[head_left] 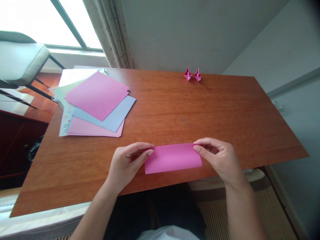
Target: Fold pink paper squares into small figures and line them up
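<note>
A pink sheet of paper (172, 158), folded over into a rectangle, lies near the front edge of the wooden table (175, 106). My left hand (127, 161) pinches its upper left corner between thumb and fingers. My right hand (220, 158) pinches the upper right corner the same way. Both hands rest on the tabletop at the paper's ends.
A fanned stack of pink, blue and pale green sheets (95, 103) lies at the table's back left. Two small folded pink paper figures (192, 75) stand at the far edge by the wall. A grey chair (20, 60) stands at the left by the window.
</note>
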Tool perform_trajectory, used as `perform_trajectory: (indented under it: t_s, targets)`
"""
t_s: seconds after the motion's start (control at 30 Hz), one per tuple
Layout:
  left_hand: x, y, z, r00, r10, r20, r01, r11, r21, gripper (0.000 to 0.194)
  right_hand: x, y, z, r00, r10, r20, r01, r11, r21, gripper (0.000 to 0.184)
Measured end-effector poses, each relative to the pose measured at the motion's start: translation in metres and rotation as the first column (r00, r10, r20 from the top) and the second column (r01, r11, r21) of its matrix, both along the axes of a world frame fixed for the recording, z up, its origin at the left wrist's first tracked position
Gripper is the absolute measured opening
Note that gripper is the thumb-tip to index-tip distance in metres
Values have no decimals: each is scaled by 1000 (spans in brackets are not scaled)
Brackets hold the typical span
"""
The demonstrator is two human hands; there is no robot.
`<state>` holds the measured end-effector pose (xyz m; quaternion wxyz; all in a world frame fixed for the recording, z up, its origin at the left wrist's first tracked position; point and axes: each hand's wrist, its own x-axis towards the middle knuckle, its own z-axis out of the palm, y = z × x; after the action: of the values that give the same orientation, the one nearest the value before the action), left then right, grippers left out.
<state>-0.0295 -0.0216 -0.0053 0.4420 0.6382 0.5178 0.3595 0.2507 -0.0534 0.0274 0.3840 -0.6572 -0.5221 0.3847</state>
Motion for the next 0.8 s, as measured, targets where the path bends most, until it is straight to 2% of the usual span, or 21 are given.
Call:
perform_trajectory:
  t_s: [0.8]
  targets:
    - [-1,0,0,1000,-9,-2,9,1000,-15,11,0,0,-1,1000,14,-3,-14,1000,7,13]
